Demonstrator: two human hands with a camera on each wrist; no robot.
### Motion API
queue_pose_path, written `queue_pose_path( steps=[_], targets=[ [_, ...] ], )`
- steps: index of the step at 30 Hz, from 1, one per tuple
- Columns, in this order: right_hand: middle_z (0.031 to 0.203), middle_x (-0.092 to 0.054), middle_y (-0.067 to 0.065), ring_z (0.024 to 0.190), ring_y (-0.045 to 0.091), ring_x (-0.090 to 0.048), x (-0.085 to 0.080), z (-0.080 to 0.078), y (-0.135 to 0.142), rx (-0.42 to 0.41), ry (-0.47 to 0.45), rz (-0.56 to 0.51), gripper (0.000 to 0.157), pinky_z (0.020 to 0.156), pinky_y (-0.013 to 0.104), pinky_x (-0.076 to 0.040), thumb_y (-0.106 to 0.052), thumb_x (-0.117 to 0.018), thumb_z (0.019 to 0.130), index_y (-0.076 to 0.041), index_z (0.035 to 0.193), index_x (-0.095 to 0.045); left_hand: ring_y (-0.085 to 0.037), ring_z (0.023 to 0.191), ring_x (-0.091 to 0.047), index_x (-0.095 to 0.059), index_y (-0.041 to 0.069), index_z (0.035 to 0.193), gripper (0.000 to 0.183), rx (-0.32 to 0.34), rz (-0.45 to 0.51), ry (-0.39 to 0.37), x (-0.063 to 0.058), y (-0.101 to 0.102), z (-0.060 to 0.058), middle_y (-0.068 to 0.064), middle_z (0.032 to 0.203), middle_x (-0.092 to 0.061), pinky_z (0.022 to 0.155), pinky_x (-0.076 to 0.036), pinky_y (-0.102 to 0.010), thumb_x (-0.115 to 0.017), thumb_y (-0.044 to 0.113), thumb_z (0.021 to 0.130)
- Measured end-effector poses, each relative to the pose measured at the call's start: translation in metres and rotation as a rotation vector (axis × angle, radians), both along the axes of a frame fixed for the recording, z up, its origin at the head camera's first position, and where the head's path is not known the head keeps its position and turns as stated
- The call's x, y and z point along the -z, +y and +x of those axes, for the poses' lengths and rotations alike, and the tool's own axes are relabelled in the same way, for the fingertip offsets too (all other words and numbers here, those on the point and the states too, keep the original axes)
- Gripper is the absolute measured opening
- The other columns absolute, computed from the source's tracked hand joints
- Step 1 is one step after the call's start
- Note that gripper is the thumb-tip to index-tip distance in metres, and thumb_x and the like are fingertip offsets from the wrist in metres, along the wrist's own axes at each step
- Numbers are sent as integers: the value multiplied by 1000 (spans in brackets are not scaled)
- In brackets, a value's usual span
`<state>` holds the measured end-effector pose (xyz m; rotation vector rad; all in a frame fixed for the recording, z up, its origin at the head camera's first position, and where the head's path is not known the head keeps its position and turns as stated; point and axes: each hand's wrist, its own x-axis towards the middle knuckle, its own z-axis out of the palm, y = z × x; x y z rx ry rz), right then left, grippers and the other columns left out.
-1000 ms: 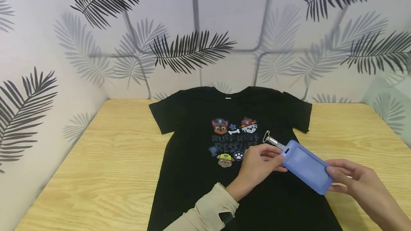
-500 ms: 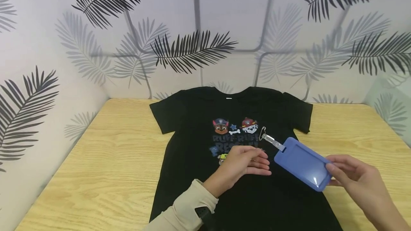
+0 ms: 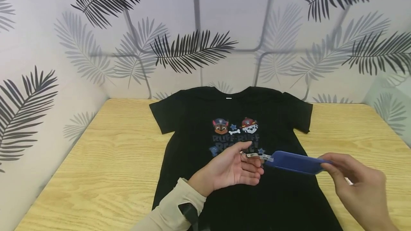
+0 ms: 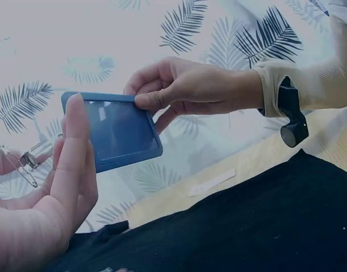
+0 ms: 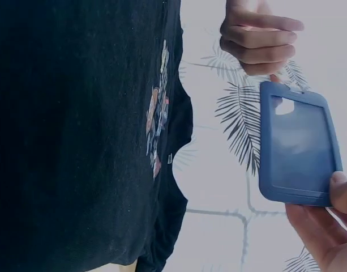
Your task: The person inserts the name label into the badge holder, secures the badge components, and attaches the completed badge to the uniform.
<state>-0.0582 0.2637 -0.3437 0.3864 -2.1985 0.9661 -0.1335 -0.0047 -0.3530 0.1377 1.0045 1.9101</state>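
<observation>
A blue badge holder with a clear window is tilted nearly edge-on above the black T-shirt. My right hand pinches its right end between thumb and fingers. From the other end runs a clear strap with a metal clip; a safety pin shows on it in the left wrist view. The clip lies across the fingers of my left hand, which are fairly straight with the palm turned up. In the right wrist view the left hand hides the clip.
The shirt lies spread on a wooden table, its collar toward the leaf-patterned wall covering. Cartoon dogs and lettering are printed on its chest. A pale strip lies on the table in the left wrist view.
My left hand has let go of the strap end, moved left and turned palm up beneath the clip. The right hand has tipped the badge holder from face-on to nearly edge-on.
</observation>
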Motion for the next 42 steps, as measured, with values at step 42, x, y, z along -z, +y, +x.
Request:
queue_pose_path(
  steps=[42],
  targets=[
    [57,-32,-17,48,-2,-32,-20,-8,-53,-185,-102,150,32,42,14,-25,-3,-61,93,-24,72,-49,-9,48,-49,-66,-10,92,16,-91,-194,847,-48,3,23,-16,70,-64,44,-43,-20,-58,3,96]
  ],
)
